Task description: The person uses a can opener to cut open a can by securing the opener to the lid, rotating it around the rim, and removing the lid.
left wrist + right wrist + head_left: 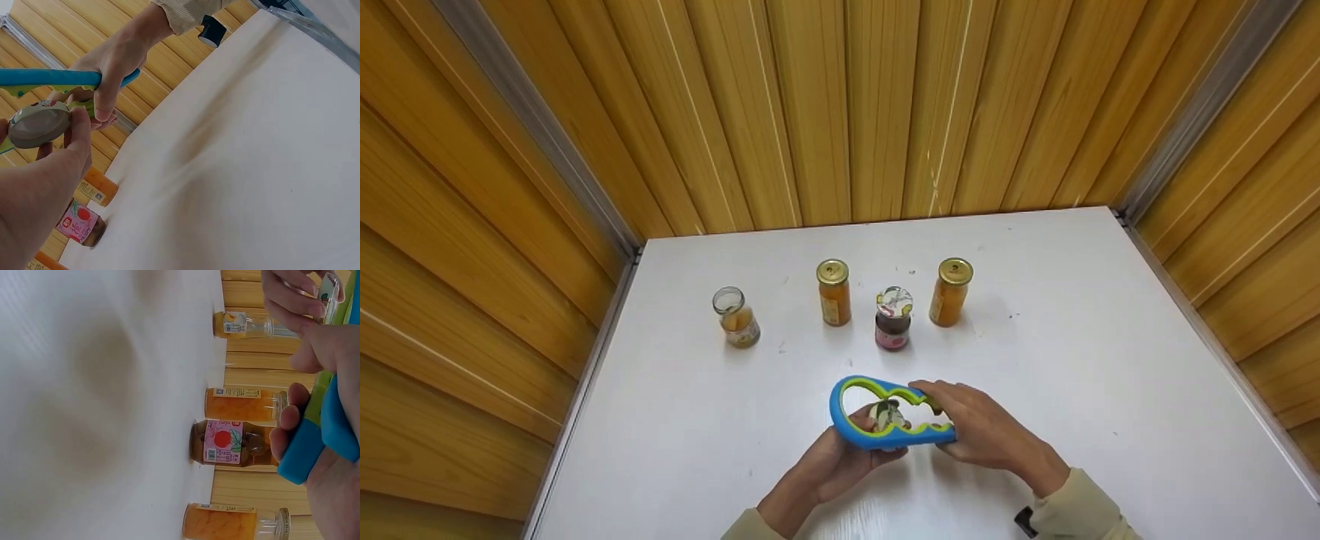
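Observation:
My left hand (836, 466) pinches a round patterned jar lid (889, 414) by its rim, above the white table. In the left wrist view the pale hollow underside of the lid shows between thumb and fingers. My right hand (986, 424) grips the handle ends of a blue and green multi-size jar opener (913, 437). From the head view the opener's scalloped loop overlaps the lid and the left fingers. An uncapped glass jar (741, 330) with yellow-orange contents stands at the left of the table, farther from me than both hands.
Beyond the hands stand two tall jars of orange contents with gold lids, a left jar (835, 304) and a right jar (950, 301). Between them, slightly nearer, is a dark jar (892, 330) with a patterned lid and pink label. Wood-grain panels (877, 112) enclose the white table (1080, 337).

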Demonstrator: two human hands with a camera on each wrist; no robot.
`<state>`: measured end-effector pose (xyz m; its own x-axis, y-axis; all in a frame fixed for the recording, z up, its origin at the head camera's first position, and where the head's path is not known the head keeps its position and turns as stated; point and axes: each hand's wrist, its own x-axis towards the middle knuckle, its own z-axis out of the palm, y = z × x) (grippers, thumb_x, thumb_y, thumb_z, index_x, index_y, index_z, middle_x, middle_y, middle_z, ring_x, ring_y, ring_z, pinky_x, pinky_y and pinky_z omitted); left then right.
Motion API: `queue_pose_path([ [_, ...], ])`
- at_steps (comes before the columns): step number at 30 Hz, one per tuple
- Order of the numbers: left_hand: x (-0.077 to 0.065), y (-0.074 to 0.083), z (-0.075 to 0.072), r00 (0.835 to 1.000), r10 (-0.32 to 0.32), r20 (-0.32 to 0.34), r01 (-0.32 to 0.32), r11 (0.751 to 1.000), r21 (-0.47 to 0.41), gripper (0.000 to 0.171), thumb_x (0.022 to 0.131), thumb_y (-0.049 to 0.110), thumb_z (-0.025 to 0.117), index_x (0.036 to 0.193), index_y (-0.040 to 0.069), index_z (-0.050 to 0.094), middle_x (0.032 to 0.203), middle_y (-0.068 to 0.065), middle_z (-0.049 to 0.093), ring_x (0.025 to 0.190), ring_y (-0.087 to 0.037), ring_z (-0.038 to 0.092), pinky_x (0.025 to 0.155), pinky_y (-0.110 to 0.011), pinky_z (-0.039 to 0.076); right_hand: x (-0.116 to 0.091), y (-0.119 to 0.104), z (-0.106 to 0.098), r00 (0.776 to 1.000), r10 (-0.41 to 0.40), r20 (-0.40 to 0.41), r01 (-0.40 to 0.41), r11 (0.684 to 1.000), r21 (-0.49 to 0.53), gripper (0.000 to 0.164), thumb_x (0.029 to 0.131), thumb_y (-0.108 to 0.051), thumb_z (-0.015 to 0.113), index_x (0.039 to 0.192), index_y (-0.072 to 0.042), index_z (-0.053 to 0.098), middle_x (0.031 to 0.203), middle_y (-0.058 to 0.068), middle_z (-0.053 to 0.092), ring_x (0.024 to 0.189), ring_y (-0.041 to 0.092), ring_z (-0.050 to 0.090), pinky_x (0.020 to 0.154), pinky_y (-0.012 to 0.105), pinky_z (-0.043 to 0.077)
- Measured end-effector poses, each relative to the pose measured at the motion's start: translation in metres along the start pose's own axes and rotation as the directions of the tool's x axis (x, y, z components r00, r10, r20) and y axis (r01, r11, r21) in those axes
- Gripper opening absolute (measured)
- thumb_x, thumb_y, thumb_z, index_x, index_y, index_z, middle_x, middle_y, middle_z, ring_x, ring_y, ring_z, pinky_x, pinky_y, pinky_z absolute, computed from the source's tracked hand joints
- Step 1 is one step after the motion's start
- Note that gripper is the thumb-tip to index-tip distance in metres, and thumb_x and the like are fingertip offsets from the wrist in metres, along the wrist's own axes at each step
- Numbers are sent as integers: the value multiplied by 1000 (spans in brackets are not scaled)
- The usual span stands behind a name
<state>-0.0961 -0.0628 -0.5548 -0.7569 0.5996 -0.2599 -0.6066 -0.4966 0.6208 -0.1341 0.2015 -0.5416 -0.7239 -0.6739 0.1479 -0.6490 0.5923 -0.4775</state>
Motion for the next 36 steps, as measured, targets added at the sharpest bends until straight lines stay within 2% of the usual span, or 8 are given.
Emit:
queue_pose_path([
  [5, -7, 0, -9, 999, 41, 31, -41, 999, 3, 66, 106, 31, 56, 160, 7, 28, 146, -17, 54, 115, -27, 61, 109, -45, 46, -2, 5, -2, 1000, 27, -3, -27, 1000, -12, 82, 82, -20, 87, 152, -15, 45, 137, 1, 63, 119, 18, 61, 100, 50, 52],
  [13, -17, 7, -22, 999, 49, 8, -49, 983, 174, 53, 103, 21, 56, 151, 2, 43, 119, -9, 66, 114, -24, 61, 106, -43, 47, -9, 13, -2, 999, 45, -25, -46, 998, -38, 84, 80, -19, 89, 152, -16, 44, 132, 1, 64, 114, 16, 61, 98, 49, 53],
  [18, -26, 11, -33, 995, 71, -73, -48, 958, 282, 52, 104, 26, 59, 147, -1, 47, 125, -12, 65, 118, -25, 62, 105, -41, 49, -12, 17, -3, 997, 68, -30, -69, 996, -54, 84, 80, -19, 90, 151, -15, 45, 129, 2, 65, 110, 15, 60, 96, 49, 54],
  [22, -32, 18, -43, 980, 99, -170, -28, 926, 376, 59, 103, 31, 62, 148, -4, 46, 132, -18, 61, 118, -24, 62, 102, -38, 51, -14, 20, -4, 996, 87, -33, -89, 995, -52, 84, 80, -18, 90, 150, -15, 45, 128, 3, 65, 108, 15, 60, 95, 48, 54],
  [26, -37, 28, -53, 953, 141, -267, 4, 877, 480, 66, 102, 35, 64, 150, -5, 44, 134, -21, 59, 116, -23, 63, 101, -39, 52, -17, 22, -4, 994, 100, -38, -102, 993, -53, 84, 79, -16, 90, 150, -14, 45, 123, 3, 66, 103, 12, 60, 93, 47, 55],
  [32, -46, 44, -66, 900, 242, -364, 43, 780, 625, 71, 98, 41, 70, 149, -3, 46, 132, -21, 58, 113, -22, 61, 98, -37, 55, -22, 26, -6, 991, 123, -52, -127, 990, -65, 85, 77, -14, 91, 149, -14, 46, 126, 2, 66, 104, 15, 61, 93, 48, 56],
  [34, -50, 50, -69, 880, 290, -376, 45, 737, 674, 69, 98, 40, 71, 147, -3, 48, 132, -19, 57, 114, -24, 60, 97, -38, 55, -24, 27, -8, 989, 135, -56, -138, 988, -69, 85, 77, -14, 91, 149, -15, 47, 127, 3, 66, 105, 17, 62, 93, 48, 56],
  [36, -53, 56, -73, 851, 348, -394, 64, 675, 735, 68, 97, 39, 73, 146, -2, 51, 131, -17, 58, 114, -25, 60, 95, -39, 56, -26, 29, -10, 988, 142, -56, -146, 986, -78, 85, 77, -14, 91, 149, -14, 47, 124, 3, 67, 103, 16, 62, 92, 48, 56],
])
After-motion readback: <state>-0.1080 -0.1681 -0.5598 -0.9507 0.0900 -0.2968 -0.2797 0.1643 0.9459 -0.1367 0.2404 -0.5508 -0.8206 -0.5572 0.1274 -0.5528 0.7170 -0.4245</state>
